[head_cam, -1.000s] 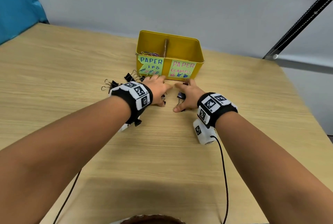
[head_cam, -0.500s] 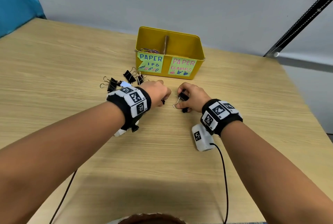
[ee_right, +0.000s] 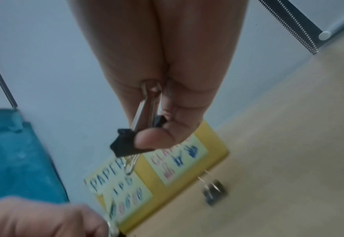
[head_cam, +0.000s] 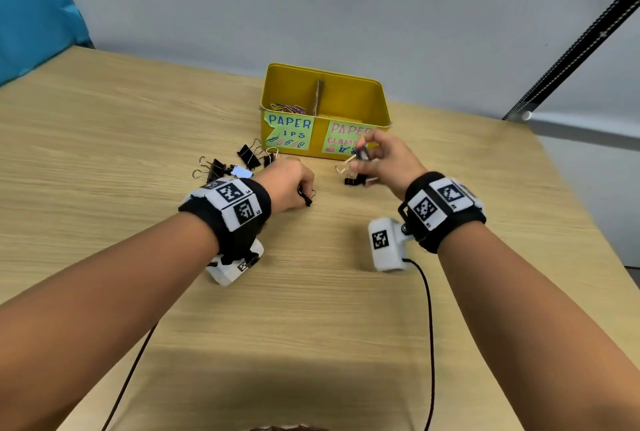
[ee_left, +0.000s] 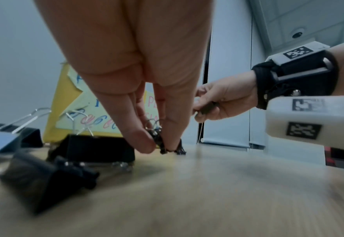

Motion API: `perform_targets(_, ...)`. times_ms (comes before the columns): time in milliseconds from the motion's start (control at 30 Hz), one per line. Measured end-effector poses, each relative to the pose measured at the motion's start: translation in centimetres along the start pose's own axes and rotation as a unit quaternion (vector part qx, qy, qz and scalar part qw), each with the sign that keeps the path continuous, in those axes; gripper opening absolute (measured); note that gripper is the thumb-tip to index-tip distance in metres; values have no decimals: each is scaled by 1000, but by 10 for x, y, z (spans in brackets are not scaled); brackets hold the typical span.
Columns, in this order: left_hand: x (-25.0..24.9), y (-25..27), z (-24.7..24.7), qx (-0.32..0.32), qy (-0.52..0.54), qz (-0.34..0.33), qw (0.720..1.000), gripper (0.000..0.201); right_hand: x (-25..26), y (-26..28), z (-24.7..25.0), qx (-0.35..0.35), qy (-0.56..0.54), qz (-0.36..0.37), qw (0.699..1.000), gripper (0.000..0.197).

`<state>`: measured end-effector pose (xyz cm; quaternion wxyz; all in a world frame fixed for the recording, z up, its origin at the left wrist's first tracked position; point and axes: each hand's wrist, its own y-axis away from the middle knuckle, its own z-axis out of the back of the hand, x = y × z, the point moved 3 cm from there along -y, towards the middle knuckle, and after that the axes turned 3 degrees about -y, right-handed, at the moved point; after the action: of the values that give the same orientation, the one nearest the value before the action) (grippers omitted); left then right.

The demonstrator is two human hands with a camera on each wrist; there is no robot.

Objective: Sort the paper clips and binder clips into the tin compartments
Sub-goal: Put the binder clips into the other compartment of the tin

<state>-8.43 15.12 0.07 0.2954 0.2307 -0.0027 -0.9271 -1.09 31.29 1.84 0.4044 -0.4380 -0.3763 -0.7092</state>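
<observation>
The yellow tin (head_cam: 379, 108) stands at the table's far side, split by a divider; coloured paper clips (head_cam: 286, 107) lie in its left compartment. My right hand (head_cam: 362, 153) is raised in front of the tin's right label and pinches a black binder clip (ee_right: 124, 146) between thumb and fingers. My left hand (head_cam: 304, 193) is down at the table, its fingertips pinching a small black binder clip (ee_left: 158, 141) that touches the wood. Another small binder clip (head_cam: 352, 181) lies on the table under the right hand.
Several black binder clips (head_cam: 247, 155) lie scattered left of the tin's front, with a small blue-white piece (head_cam: 241, 172) among them. Camera cables trail from both wrists toward me. The wall rises just behind the tin, and the wooden table (head_cam: 311, 309) spreads between my arms.
My right hand has risen off the table with its binder clip and moved toward the tin's right side. My left hand stayed low, closing its fingertips on the small clip.
</observation>
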Motion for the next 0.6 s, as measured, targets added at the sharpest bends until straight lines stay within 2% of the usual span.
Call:
perform_targets(100,-8,-5,28,-59,55,2,997,9,26,-17,13,-76,-46,28,996,29)
perform_targets(200,-22,-22,65,-159,104,-3,982,8,46,-41,21,-194,-52,36,979,30)
perform_targets(300,-37,-52,95,-230,100,-4,968,14,56,-67,24,-261,-43,37,964,29)
perform_targets(367,-42,-72,100,-237,94,7,967,19,58,-77,21,-242,-8,33,970,32)
perform_targets(500,-38,-97,86,-163,71,25,984,42,60,-76,17,-171,56,41,983,40)
perform_targets(600,-24,-92,81,-172,103,13,980,38,56,-61,20,-213,72,74,972,24)
